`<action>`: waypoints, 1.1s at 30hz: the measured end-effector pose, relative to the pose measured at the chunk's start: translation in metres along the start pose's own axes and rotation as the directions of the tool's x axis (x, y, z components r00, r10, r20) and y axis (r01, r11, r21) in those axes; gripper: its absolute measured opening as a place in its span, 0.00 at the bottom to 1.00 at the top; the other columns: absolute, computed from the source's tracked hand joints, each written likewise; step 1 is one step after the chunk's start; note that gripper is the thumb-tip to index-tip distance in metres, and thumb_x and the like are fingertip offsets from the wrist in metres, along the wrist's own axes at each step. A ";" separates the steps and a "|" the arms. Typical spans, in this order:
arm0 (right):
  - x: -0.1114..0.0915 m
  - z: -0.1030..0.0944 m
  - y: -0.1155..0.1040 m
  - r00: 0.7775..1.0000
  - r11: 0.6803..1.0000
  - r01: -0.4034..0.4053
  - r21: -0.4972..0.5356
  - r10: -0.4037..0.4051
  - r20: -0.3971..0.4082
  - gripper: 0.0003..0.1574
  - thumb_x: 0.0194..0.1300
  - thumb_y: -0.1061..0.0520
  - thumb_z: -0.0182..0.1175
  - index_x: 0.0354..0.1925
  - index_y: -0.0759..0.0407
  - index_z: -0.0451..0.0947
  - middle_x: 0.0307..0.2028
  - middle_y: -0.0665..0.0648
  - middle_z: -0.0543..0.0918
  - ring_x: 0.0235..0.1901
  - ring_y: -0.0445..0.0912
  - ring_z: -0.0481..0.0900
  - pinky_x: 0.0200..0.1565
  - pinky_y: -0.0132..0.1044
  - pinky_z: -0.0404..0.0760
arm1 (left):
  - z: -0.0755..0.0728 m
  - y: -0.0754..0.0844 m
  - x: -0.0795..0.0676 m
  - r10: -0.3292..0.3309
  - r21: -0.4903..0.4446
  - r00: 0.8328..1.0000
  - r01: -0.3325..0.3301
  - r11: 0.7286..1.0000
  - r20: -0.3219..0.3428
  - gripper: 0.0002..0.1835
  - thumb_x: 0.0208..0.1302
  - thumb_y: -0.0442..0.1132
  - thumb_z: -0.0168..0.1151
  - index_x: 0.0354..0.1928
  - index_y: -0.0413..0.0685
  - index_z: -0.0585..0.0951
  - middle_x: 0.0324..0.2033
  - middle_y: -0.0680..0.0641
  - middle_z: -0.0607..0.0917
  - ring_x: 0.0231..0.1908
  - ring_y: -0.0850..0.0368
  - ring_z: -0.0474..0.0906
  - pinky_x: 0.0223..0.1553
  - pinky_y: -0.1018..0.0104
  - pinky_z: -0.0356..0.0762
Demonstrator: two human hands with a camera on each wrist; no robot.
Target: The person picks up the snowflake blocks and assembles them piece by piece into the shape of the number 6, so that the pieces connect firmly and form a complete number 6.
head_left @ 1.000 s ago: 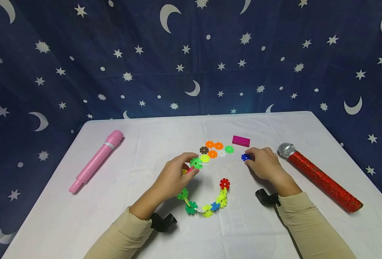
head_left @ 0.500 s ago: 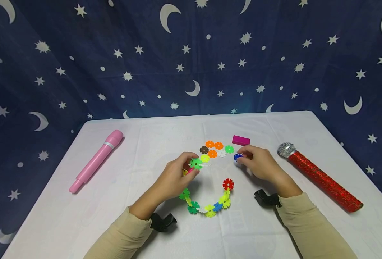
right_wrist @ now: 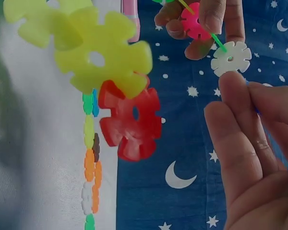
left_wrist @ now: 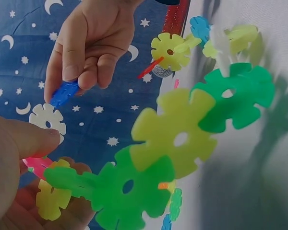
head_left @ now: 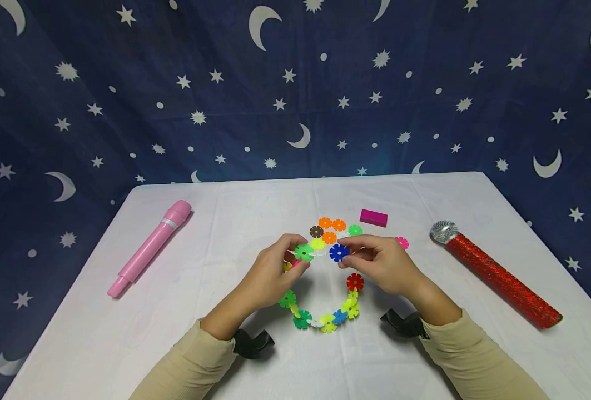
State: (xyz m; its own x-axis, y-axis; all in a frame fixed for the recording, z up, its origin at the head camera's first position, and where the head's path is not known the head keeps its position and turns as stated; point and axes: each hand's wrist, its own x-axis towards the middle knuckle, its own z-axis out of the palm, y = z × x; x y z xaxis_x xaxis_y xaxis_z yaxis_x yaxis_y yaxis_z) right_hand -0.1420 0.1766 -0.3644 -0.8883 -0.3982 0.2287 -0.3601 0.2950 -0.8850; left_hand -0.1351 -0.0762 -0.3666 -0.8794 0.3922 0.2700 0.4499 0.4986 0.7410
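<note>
My left hand pinches one end of a curved chain of slotted plastic flower discs. At that end a white disc sticks out beyond the thumb, beside a pink disc and a green disc. The chain loops toward me and ends at a red disc, below my right hand. Between thumb and fingers the right hand pinches a dark blue disc, very near the white one; whether they touch, I cannot tell.
Loose discs lie behind the hands, among them an orange disc and a brown disc. Further back is a magenta block. A pink microphone lies left, a red glittery microphone right. A pink disc rests beyond the right hand.
My right hand has carried the blue disc leftward, close to the left hand. A pink disc on the table has come into sight behind it. The chain's red end has shifted slightly right.
</note>
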 end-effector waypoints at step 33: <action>0.000 0.010 0.000 0.999 0.959 -0.035 0.282 0.032 0.014 0.21 0.66 0.75 0.58 0.57 0.84 0.72 0.44 0.74 0.83 0.37 0.48 0.89 0.43 0.39 0.84 | 0.005 -0.002 -0.003 0.131 -0.017 0.991 -0.131 0.991 -0.039 0.23 0.63 0.30 0.69 0.59 0.38 0.76 0.33 0.47 0.84 0.22 0.62 0.68 0.24 0.71 0.72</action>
State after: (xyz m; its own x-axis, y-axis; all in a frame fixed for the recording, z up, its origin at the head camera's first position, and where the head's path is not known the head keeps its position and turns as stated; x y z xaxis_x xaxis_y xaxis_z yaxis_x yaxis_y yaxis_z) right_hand -0.1390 0.1682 -0.3681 -0.8952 -0.4009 0.1945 -0.2339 0.0513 -0.9709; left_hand -0.1329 -0.0742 -0.3716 -0.8186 0.4234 0.3882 0.5587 0.4295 0.7095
